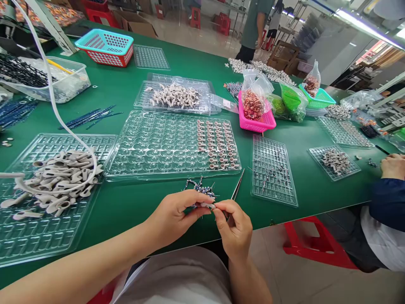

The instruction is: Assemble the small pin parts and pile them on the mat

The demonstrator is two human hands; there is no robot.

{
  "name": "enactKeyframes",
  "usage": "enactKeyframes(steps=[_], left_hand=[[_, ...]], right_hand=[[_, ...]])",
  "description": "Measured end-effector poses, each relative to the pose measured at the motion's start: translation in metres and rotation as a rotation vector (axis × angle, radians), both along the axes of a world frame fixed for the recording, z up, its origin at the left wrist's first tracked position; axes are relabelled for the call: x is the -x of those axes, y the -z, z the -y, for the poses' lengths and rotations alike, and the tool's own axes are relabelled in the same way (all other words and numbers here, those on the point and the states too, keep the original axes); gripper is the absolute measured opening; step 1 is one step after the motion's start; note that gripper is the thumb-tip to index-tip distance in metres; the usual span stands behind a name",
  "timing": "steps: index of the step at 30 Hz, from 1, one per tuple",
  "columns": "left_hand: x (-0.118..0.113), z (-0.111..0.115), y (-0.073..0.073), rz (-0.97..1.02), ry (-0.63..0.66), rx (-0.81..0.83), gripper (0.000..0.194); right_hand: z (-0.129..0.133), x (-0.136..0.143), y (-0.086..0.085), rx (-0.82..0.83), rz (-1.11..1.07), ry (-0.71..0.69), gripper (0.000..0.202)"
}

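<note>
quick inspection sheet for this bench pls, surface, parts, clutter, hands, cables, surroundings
Surface: green tabletop, trays and loose parts spread across it
Job's things: small pale piece at the fingertips; dark parts just beyond; middle tray filled only toward its right side
Clutter: pink basket, blue strips
Hands: left hand pinches the small pale piece; right hand closes at its right end; tweezers jut out alongside
Cables: white cord loops over the left-hand pile
Surroundings: co-worker's sleeve, red stool

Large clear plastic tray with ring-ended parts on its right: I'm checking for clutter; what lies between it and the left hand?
In the head view, a heap of blue-and-white parts lies between the tray and the left hand.
</note>
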State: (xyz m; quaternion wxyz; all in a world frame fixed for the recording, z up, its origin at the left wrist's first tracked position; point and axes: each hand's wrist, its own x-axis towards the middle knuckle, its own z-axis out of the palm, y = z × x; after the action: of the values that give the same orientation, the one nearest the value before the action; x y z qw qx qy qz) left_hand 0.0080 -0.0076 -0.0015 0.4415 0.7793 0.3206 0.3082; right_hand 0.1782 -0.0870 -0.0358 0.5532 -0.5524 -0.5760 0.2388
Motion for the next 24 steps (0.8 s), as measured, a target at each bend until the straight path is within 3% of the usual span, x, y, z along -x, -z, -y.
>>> enactKeyframes(steps=[10,24], left_hand=[[-0.0009,0.0016,-0.0001,0.012,0.006,-0.024,0.015],[0.0009,0.0015,0.0046,0.030,0.029,-0.237,0.016]], right_hand=[[0.0016,0.0011,0.0011,-0.035,0.036,0.015,0.015],[0.0023,0.0009,0.0024,-0.068,0.071,0.005,0.021]])
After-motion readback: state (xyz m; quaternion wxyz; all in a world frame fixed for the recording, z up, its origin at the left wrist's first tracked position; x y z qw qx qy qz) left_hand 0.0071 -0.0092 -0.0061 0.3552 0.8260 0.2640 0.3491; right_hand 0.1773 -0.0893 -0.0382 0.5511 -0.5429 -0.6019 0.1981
